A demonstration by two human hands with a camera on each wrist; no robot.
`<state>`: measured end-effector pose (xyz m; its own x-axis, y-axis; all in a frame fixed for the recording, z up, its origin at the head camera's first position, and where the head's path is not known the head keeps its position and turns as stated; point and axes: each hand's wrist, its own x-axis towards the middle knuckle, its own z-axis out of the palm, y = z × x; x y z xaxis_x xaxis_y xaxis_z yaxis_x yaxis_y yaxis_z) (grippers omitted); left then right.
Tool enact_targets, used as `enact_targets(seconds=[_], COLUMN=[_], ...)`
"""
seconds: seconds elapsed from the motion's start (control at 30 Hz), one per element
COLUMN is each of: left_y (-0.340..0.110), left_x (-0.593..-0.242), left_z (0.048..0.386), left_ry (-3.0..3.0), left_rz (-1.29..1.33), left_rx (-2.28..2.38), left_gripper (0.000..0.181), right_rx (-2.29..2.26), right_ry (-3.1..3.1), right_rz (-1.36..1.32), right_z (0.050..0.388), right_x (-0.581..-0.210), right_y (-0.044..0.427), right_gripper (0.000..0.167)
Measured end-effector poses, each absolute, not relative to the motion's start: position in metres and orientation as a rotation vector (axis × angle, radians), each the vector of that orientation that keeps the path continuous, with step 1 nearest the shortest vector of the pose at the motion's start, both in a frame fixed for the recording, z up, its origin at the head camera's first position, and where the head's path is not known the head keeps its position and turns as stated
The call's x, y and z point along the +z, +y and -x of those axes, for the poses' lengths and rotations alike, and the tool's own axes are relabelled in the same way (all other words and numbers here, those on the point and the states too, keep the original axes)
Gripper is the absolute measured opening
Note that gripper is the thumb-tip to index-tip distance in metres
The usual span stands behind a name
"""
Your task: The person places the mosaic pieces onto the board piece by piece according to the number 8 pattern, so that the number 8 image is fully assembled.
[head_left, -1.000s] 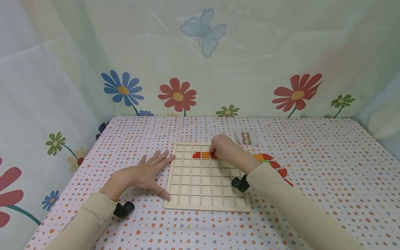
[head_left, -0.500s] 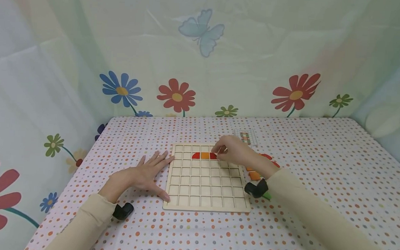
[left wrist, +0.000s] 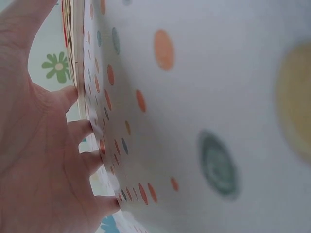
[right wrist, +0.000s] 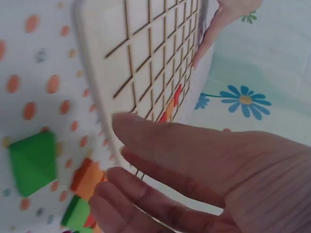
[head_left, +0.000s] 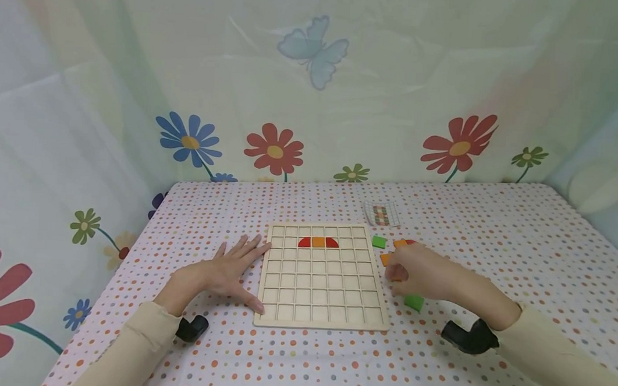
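I'm seeing the right hand (head_left: 422,272) hovering by loose tiles (head_left: 378,242) beside the wooden grid board (head_left: 303,281), fingers loosely parted, apparently empty — dipping too low, it could be scattering them; the left hand (head_left: 226,273), spread, is touching the board's edge.

Head view: we look forward and down from above the near side of the desk (head_left: 300,361), far enough back to take in the whole wooden board (head_left: 320,325) and the flowered backdrop (head_left: 397,104). Left wrist view: we sit low and very close beside the left grip (head_left: 226,272), its palm filling the left margin, and look along the desk, turned sideways, towards the board's edge. Right wrist view: we look close past the right grip (head_left: 424,272) and obliquely across the board, also sideways. Head and right wrist views share the orange piece (head_left: 319,242), green tiles (head_left: 414,303) and left grip; both wrist views share the board and backdrop.
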<state>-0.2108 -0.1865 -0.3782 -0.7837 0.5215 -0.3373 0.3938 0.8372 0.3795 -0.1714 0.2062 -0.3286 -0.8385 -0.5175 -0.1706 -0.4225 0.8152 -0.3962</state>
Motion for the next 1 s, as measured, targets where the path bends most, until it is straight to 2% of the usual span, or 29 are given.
enact_targets(seconds=[0.1,0.2,0.8,1.0], left_y=[-0.186,-0.186,-0.187,-0.186], left_x=[-0.379,-0.380,-0.382,-0.381], left_z=[0.211,0.212,0.213,0.213], left_ry=[2.583,2.584,2.586,2.583], left_rz=[-0.689,-0.704,-0.692,-0.687], left_rx=[0.400,0.392,0.382,0.379], left_gripper=[0.131,0.130,0.131,0.131], right_rx=[-0.470,-0.467,-0.666,-0.776], right_ry=[2.718,2.703,2.705,2.705], right_rz=[0.648,0.586,0.438,0.469], right_z=[0.165,0.162,0.162,0.160], right_x=[-0.338,-0.346,-0.354,-0.357], right_y=[0.220,0.229,0.237,0.239], right_gripper=[0.027,0.030,0.028,0.025])
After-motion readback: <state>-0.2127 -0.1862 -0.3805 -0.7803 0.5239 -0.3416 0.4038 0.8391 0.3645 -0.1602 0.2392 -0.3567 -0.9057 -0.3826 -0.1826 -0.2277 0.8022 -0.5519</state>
